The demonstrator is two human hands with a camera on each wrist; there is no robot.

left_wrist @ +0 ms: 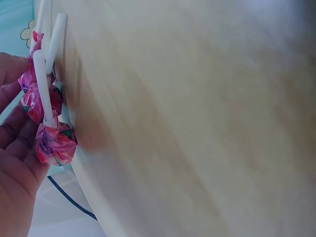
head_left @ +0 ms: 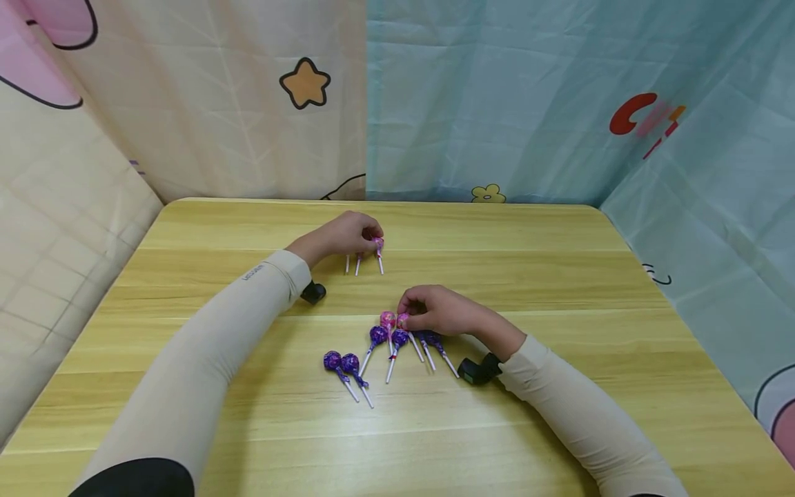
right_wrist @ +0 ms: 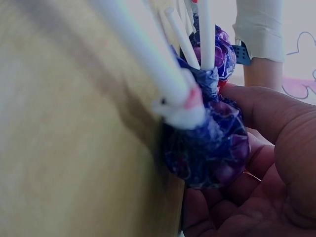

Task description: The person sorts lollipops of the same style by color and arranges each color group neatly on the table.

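Observation:
At the far side of the table, my left hand (head_left: 350, 233) pinches a pink-wrapped lollipop (head_left: 378, 244) between thumb and fingers. Two more white sticks show beneath that hand; the left wrist view shows their pink lollipop heads (left_wrist: 56, 144) lined up beside the fingers. Nearer, my right hand (head_left: 446, 310) pinches another pink lollipop (head_left: 403, 319) by its head, with a second pink lollipop (head_left: 388, 319) just left of it. Purple lollipops (head_left: 399, 337) lie around and partly under the right hand. The right wrist view has a purple lollipop (right_wrist: 210, 153) in front of the curled fingers.
Two purple lollipops (head_left: 350, 364) lie side by side, apart at the front left of the group. The wooden table (head_left: 528, 262) reaches back to patterned curtains (head_left: 484, 90). A black wrist camera (head_left: 477, 371) sits below the right wrist, close to the lollipop sticks.

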